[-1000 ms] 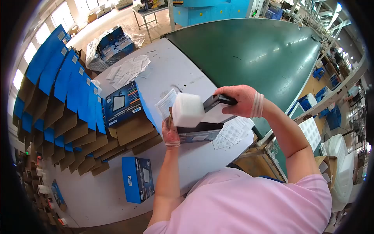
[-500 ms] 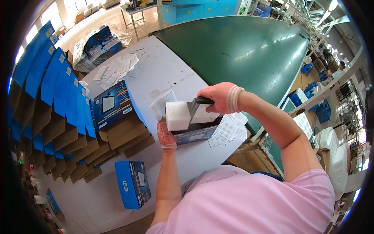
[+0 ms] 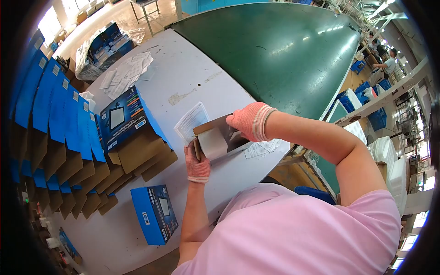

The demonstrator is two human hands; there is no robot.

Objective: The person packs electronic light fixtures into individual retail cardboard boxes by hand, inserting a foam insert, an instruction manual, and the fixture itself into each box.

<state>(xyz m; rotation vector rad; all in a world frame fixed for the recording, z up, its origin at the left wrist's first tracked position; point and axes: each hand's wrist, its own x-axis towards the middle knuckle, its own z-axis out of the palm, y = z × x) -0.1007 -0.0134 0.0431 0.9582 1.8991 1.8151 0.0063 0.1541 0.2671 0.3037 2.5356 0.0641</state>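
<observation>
A cardboard box (image 3: 218, 123) stands with its top open on the white table, brown inside. Down in it sits a white foam block (image 3: 213, 143), with a dark part (image 3: 234, 135) beside it. My left hand (image 3: 197, 165), in a pink knit glove, grips the box's left end, thumb and fingers on either side of the wall. Over the right part of the box is my gloved right hand (image 3: 252, 121), its fingers curled closed at the back wall and dark part; what they hold is hidden. A printed sheet (image 3: 191, 123) lies behind the box.
Rows of open blue cartons (image 3: 59, 123) stand at the left, beside a printed carton (image 3: 121, 119). A closed blue box (image 3: 155, 214) is nearer me. Loose leaflets (image 3: 126, 75) lie farther back; a green surface (image 3: 275, 55) adjoins the table (image 3: 178, 73). A person (image 3: 389, 64) sits far right.
The foam block has gone down into the box, and my right hand has lowered with it. A brown back flap now shows upright. My left hand still holds the left end.
</observation>
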